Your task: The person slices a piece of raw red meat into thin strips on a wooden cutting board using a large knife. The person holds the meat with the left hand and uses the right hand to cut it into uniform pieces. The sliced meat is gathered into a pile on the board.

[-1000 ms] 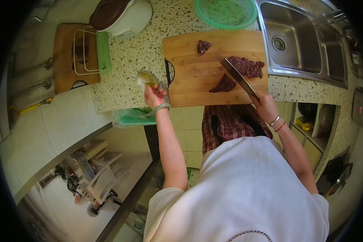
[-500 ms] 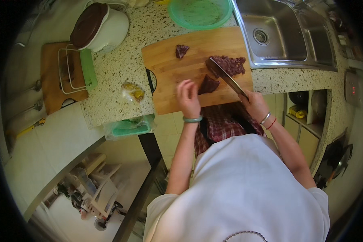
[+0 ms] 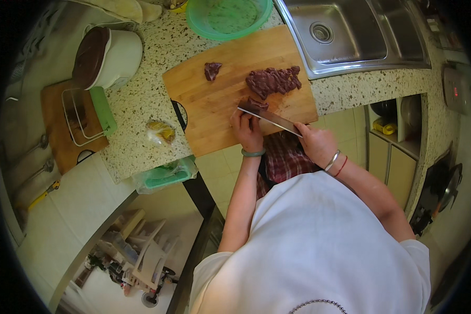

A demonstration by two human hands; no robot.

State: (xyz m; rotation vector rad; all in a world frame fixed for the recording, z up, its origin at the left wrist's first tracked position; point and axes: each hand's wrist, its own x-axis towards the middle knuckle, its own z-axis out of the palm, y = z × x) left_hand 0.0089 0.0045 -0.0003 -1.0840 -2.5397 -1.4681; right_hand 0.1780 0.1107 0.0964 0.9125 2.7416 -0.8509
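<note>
Right hand has its grip wrapped round the knife, blade resting across a meat piece that the left hand pins flat-fingered on the board, near the tabletop edge.

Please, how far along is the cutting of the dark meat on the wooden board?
Done, it seems: a pile of cut slices and one stray piece lie on the cutting board. In hand: the left hand pins a small remaining chunk, and the right hand holds the cleaver against it. Left: only that chunk appears uncut.
</note>
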